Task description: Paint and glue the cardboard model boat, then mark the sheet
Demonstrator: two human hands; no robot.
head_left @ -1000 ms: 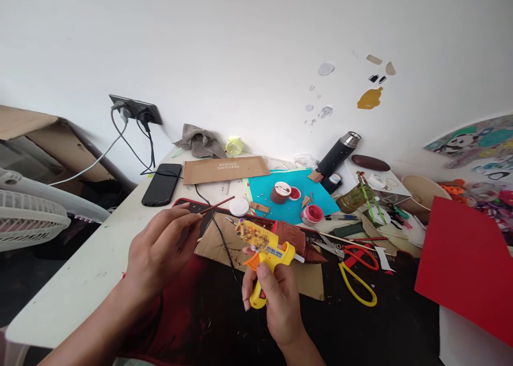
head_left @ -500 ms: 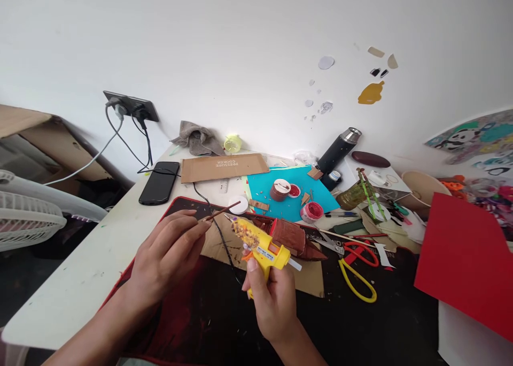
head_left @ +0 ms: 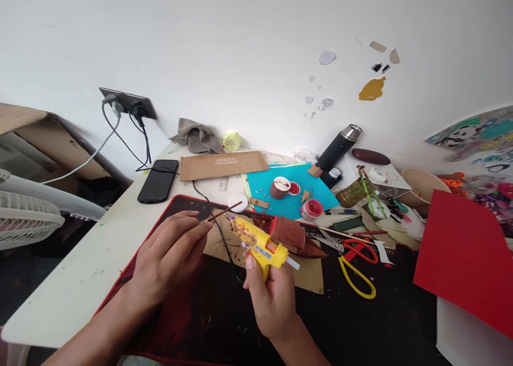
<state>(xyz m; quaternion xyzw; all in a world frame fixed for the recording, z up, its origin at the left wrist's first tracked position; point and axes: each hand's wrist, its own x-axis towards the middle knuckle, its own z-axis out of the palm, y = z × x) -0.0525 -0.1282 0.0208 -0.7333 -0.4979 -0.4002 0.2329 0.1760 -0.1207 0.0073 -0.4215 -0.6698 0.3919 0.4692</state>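
Observation:
Between the fingertips of my left hand (head_left: 166,254) is a thin brown stick (head_left: 226,211), its free end pointing up to the right. My right hand (head_left: 272,296) is wrapped round the handle of a yellow glue gun (head_left: 260,247) with a clear glue stick out of its back. The gun's nozzle is close to the stick; whether they touch I cannot tell. Behind the gun lies a reddish-brown painted model (head_left: 290,235) with a pointed end, partly hidden. Under it is a flat cardboard piece (head_left: 308,276) on a dark mat (head_left: 224,323).
Scissors (head_left: 356,280) with red and yellow handles lie to the right, near a red sheet (head_left: 460,264). Paint pots (head_left: 311,210) stand on blue paper (head_left: 264,181). A phone (head_left: 158,181) sits at the left. The gun's black cord (head_left: 224,238) crosses the mat.
Both hands hold nearly the same pose, with the stick and glue gun still close together. The whole view has shifted slightly.

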